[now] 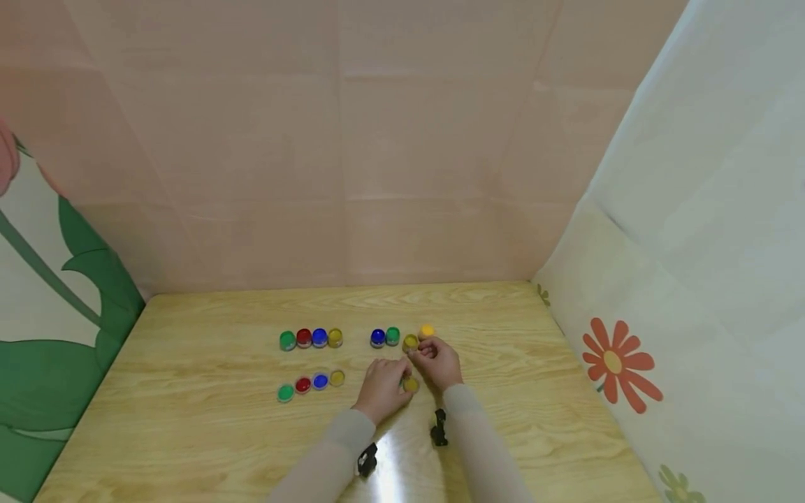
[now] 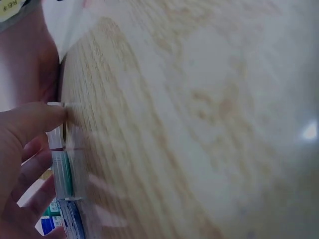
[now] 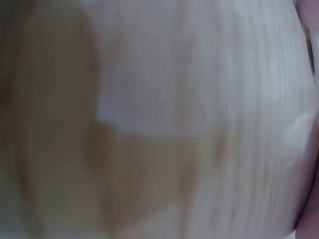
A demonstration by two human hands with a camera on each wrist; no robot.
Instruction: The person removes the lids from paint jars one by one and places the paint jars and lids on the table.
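Observation:
My left hand (image 1: pixel 385 385) is low over the table, thumb and fingers at a small round yellow lid (image 1: pixel 411 385). In the left wrist view, the thumb (image 2: pixel 42 117) presses the edge of a pale-rimmed lid (image 2: pixel 56 133), beside a green lid (image 2: pixel 63 174) and a blue lid (image 2: pixel 73 219). My right hand (image 1: pixel 440 362) holds a small yellow paint jar (image 1: pixel 411 342) by its near right side, with curled fingers. An orange-topped jar (image 1: pixel 427 331) stands just behind those fingers. Only finger edges (image 3: pixel 311 12) show in the right wrist view.
A blue jar (image 1: pixel 377 338) and a green jar (image 1: pixel 393 336) stand left of the yellow one. Farther left is a row with green, red (image 1: pixel 305 338), blue and yellow jars. Nearer lies a row of matching lids (image 1: pixel 303 385). Floral cloth (image 1: pixel 619 360) borders the right side.

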